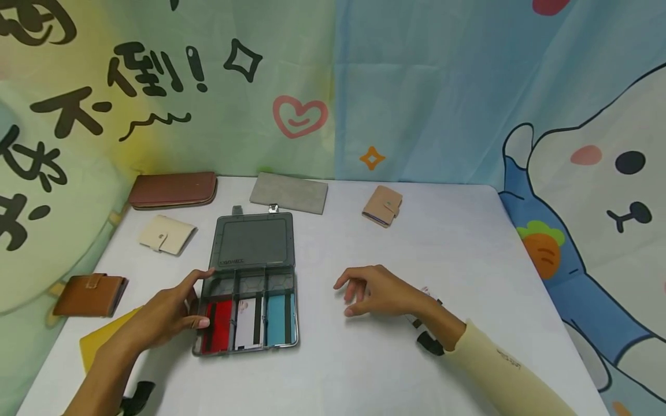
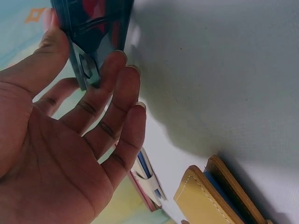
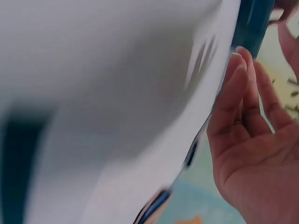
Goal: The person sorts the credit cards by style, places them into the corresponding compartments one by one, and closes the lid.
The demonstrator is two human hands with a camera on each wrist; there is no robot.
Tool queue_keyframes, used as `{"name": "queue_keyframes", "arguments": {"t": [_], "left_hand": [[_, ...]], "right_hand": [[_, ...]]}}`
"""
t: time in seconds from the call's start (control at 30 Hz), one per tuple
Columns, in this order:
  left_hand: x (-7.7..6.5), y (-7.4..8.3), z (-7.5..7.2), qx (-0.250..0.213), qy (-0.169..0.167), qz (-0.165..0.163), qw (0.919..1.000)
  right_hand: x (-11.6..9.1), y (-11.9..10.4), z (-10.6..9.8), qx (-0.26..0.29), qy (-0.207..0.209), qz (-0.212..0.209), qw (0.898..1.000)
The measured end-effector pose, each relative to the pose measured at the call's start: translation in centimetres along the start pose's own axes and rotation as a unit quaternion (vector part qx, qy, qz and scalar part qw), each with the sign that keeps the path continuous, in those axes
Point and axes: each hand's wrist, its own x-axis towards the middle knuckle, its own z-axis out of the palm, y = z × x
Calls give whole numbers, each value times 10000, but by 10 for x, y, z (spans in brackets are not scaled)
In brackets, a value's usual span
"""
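A dark grey translucent plastic case (image 1: 253, 240) lies with its lid flipped back on the white table. Its tray is split into compartments; in them are a red card (image 1: 223, 326), a white card (image 1: 245, 323) and a light blue card (image 1: 276, 319), each with a dark stripe. My left hand (image 1: 161, 315) grips the case's left side, thumb near the red card. In the left wrist view, the fingers reach beside a clasp (image 2: 88, 67) on the case. My right hand (image 1: 382, 292) hovers right of the case, fingers loosely bent and holding nothing.
Around the case are a maroon zip wallet (image 1: 173, 190), grey wallet (image 1: 289, 193), cream wallet (image 1: 166, 234), brown wallet (image 1: 88, 295) and tan wallet (image 1: 383, 205). A yellow flat item (image 1: 99, 341) lies partly under the left forearm. A printed curtain (image 1: 416, 98) hangs behind.
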Motion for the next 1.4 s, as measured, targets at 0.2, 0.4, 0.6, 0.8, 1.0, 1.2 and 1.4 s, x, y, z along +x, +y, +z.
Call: {"name": "queue_keyframes", "arguments": {"t": [0.2,0.4,0.6,0.8,1.0,1.2,1.4], "left_hand": [[0,-1,0,-1,15,-3,10000],[0,-2,0,-4,13,-2,10000],[1,-1,-1,4,-8,-8,10000],[1,-2,0,-36,6,-15,10000],[1,-2,0,-32,-8,-8,10000],[1,-1,0,-90,-13,-35,10000],[1,-1,0,-151,-42,-34,9999]], "right_hand": [[-42,30,-33,-750,210,364,9963],[-75,54,-50,-1556,348,720,9846],[-86,63,-50,-1816,421,756,9796],[-78,59,-43,-1719,581,766,9804],[-61,46,-32,-1237,671,575,9884],[-39,25,-19,-304,575,-43,9979],[-12,-6,3,1026,411,-475,9927]]}}
